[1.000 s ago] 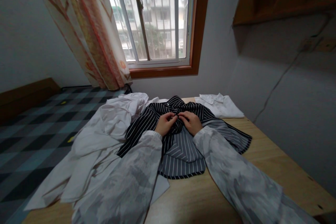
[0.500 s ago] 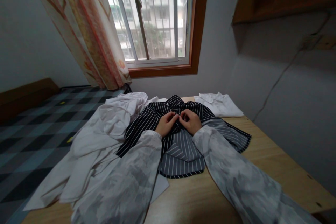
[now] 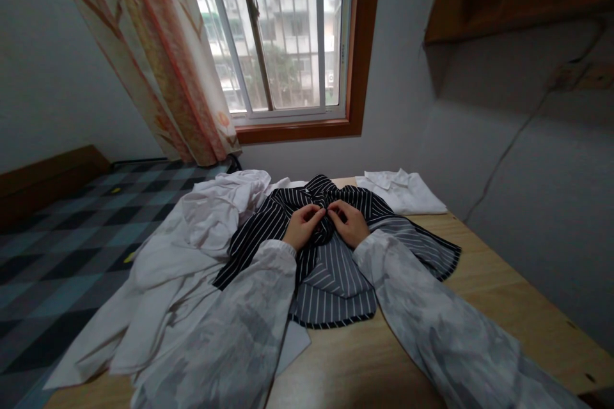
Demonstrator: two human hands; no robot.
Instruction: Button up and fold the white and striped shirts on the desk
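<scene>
A black shirt with white stripes (image 3: 336, 275) lies spread and rumpled on the wooden table (image 3: 355, 364), its greyer inner side showing at the front and right. My left hand (image 3: 303, 225) and my right hand (image 3: 349, 223) meet over its middle, fingertips almost touching. Each hand pinches the striped cloth between thumb and fingers. Whatever small part sits between the fingertips is too small to make out. Both forearms wear grey-and-white patterned sleeves.
Crumpled white clothes (image 3: 192, 255) are heaped on the left. A folded white shirt (image 3: 403, 193) lies at the back right. Beside the table stands a bed with a checked cover (image 3: 81, 255). A curtain (image 3: 158, 64) hangs by the window (image 3: 288, 38); a wooden shelf (image 3: 518, 6) is at upper right.
Both hands stay at the same spot on the striped shirt, with only a slight shift of the fingers. The camera view has moved very slightly.
</scene>
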